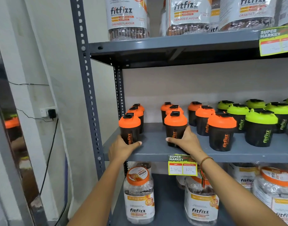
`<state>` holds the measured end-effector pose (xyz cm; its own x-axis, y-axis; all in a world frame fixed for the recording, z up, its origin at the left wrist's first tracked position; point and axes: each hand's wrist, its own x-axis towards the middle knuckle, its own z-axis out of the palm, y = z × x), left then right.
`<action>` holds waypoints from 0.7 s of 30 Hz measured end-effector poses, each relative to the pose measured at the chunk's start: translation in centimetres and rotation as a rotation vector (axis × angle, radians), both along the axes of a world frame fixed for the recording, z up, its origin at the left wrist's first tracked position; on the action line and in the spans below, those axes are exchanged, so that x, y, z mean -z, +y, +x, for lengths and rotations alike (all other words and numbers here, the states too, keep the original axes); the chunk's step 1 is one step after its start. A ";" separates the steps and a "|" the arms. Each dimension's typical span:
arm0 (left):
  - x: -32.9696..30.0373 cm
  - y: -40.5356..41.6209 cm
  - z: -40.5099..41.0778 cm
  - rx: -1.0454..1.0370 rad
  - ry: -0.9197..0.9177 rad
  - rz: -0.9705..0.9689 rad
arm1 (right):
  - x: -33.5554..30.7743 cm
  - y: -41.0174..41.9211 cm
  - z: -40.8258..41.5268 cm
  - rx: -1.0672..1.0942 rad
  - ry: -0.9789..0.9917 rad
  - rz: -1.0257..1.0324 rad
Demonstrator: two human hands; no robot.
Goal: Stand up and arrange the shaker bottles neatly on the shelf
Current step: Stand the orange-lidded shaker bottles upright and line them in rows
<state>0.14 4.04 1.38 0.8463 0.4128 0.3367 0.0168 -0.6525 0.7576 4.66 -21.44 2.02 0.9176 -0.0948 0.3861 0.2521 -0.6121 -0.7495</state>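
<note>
Gripping upright orange-lidded shakers, left hand (122,148) and right hand (186,141); bottle bases hidden behind fingers.

On the middle shelf (156,146) the shaker bottles (203,119) stand upright in rows running front to back. The left hand (122,148) wraps the front bottle (130,128) of the leftmost row; the right hand (186,141) wraps the next row's front bottle (175,126). Jars (140,193) stand on the shelves above and below.
</note>
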 end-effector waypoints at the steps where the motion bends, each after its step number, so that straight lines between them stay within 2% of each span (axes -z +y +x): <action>1: 0.0 0.0 0.0 -0.009 -0.005 0.005 | 0.0 0.0 0.0 -0.004 -0.003 0.003; 13: 0.0 -0.3 -0.2 0.014 -0.001 0.055 | -0.2 -1.1 -0.6 -0.199 0.054 0.059; 21: -0.1 -0.4 -0.4 0.020 0.013 0.051 | -0.4 -1.5 -0.8 -0.251 0.062 0.061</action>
<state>-0.27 3.65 1.46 0.8589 0.3779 0.3455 0.0131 -0.6908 0.7229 3.83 -22.95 2.45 0.9369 0.1174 0.3293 0.3430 -0.4898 -0.8015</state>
